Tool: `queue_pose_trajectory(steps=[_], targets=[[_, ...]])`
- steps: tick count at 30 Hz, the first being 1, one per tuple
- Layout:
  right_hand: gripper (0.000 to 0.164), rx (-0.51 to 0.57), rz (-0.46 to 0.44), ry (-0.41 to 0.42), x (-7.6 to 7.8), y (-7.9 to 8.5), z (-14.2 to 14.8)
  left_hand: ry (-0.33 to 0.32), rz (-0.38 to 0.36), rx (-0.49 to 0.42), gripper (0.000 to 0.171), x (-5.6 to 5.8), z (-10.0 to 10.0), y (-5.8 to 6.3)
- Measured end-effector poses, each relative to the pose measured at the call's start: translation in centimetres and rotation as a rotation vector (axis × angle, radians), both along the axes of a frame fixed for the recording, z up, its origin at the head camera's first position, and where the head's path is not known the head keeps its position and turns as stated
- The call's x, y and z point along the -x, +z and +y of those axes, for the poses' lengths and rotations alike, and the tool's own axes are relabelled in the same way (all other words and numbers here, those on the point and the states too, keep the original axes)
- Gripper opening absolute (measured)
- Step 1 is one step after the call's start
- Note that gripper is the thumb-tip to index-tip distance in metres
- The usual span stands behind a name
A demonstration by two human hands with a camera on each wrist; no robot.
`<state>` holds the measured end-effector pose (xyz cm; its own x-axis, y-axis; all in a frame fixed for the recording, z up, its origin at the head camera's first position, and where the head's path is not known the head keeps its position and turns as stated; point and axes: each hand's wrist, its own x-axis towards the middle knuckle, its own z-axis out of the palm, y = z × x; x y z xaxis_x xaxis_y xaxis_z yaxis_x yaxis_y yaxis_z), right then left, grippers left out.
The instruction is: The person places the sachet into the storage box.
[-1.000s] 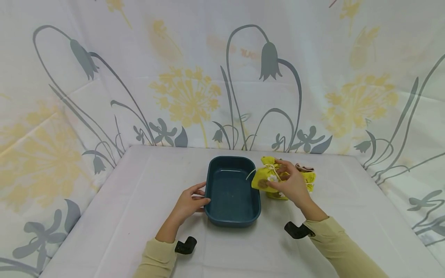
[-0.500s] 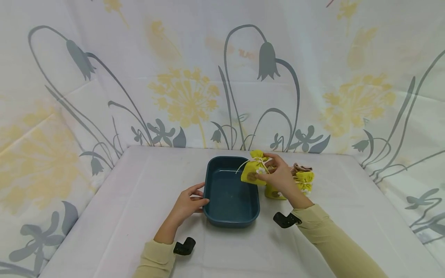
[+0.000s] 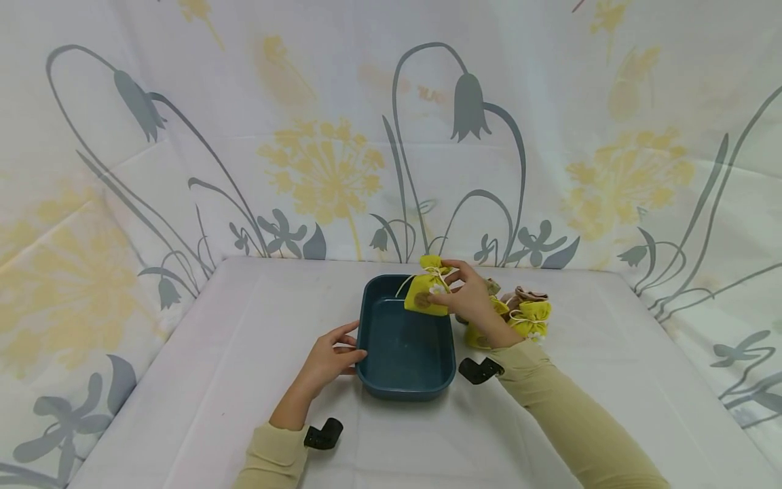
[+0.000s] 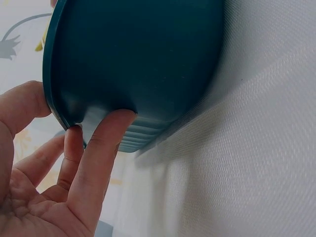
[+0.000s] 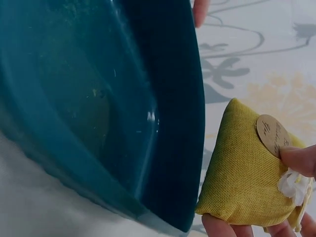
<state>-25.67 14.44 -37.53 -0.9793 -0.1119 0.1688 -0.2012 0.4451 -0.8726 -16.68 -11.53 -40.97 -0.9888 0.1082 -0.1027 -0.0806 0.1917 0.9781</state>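
My left hand (image 3: 330, 356) grips the left rim of a dark teal plastic tub (image 3: 404, 373), its thumb at the rim and fingers along the outer wall (image 4: 148, 59). Over the tub's far right part, my right hand (image 3: 473, 299) pinches a small yellow drawstring pouch (image 3: 421, 299). That pouch bears a round brown tag (image 5: 273, 136), a white flower (image 5: 294, 186) and a pale cord. It is held above the tub's inside. The right wrist view shows thumb on the front and fingers beneath the pouch (image 5: 242, 173).
Right of the tub stand more pouches, among them a yellow pouch (image 3: 531, 316) and one with a brownish-pink top (image 3: 530, 294), partly behind my right hand. White cloth covers the table (image 3: 263, 326). A flower-printed curtain (image 3: 342, 81) hangs behind.
My right hand has carried the yellow pouch left and slightly up, from beside the tub to over it. The left hand and the tub have stayed in place.
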Motion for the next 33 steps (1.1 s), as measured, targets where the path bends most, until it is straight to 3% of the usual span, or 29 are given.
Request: queue_pose_trajectory(steps=[5,11,13,33], targets=[[0.071,0.008,-0.054,0.018,0.8,-0.2,-1.1,0.001,0.0,0.0,0.055,0.1,-0.1,-0.2],[0.071,0.051,-0.139,0.052,1.9,-0.4,-2.5,0.02,-0.006,-0.001,0.057,1.7,-0.5,-3.0],[0.07,0.048,-0.143,0.055,2.1,-0.5,-2.9,0.019,-0.008,-0.007,0.057,1.9,-0.5,-3.3],[0.066,-0.047,-0.217,0.067,4.4,-3.1,-6.0,0.01,-0.005,-0.007,0.057,1.6,-0.5,-2.9]])
